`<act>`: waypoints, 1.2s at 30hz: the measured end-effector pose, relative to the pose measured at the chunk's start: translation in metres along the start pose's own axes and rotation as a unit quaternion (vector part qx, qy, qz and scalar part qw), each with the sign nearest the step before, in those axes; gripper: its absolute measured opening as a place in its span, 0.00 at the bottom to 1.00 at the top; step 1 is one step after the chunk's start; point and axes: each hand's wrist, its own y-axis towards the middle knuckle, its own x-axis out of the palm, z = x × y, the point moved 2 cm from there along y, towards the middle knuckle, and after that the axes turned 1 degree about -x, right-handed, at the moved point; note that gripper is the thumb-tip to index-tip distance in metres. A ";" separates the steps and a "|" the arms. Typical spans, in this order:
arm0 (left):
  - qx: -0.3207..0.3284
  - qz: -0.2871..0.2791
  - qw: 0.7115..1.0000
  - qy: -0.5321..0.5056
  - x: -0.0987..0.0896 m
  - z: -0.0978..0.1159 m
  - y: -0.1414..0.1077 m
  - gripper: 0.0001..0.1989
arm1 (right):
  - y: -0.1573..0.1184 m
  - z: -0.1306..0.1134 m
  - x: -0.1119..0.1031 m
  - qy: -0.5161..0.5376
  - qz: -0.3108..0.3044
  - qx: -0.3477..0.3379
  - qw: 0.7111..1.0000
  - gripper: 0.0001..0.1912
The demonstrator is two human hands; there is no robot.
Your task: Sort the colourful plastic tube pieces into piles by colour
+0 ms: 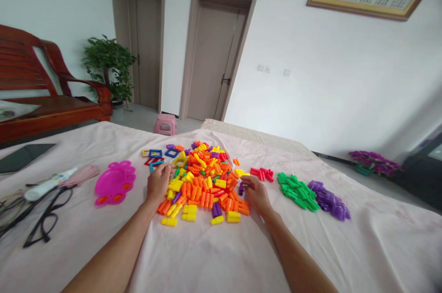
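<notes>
A large heap of plastic building pieces [203, 169], mostly orange and yellow with some red, purple and green, lies on the cloth between my hands. My left hand [159, 183] rests against the heap's left edge, beside a teal square frame [152, 167]; its fingers are loosely bent and partly hidden. On the other side, my right hand [257, 194] reaches in with its fingers apart, over a purple piece [241, 189] and close to a yellow piece [241, 172]. Several yellow pieces [189, 212] lie at the near edge. I see no piece clearly held.
Right of the heap are separate groups of red pieces [262, 174], green pieces [297, 192] and purple pieces [329, 201]. To the left lie a pink palette-shaped tray [111, 180], black eyeglasses [48, 217], a white tube [46, 187] and a dark tablet [24, 157]. Blue frames [171, 152] lie behind.
</notes>
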 end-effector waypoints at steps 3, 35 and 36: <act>0.004 -0.001 1.000 0.001 0.000 0.000 0.000 0.20 | -0.003 0.003 0.005 0.008 -0.003 0.015 1.000 0.25; 0.003 -0.018 0.996 0.093 -0.004 -0.021 0.012 0.21 | 0.009 -0.008 -0.061 -0.155 0.147 -0.074 0.974 0.17; 0.020 -0.014 0.993 0.117 -0.004 -0.021 0.013 0.21 | 0.012 -0.004 -0.077 -0.156 0.186 -0.056 0.969 0.19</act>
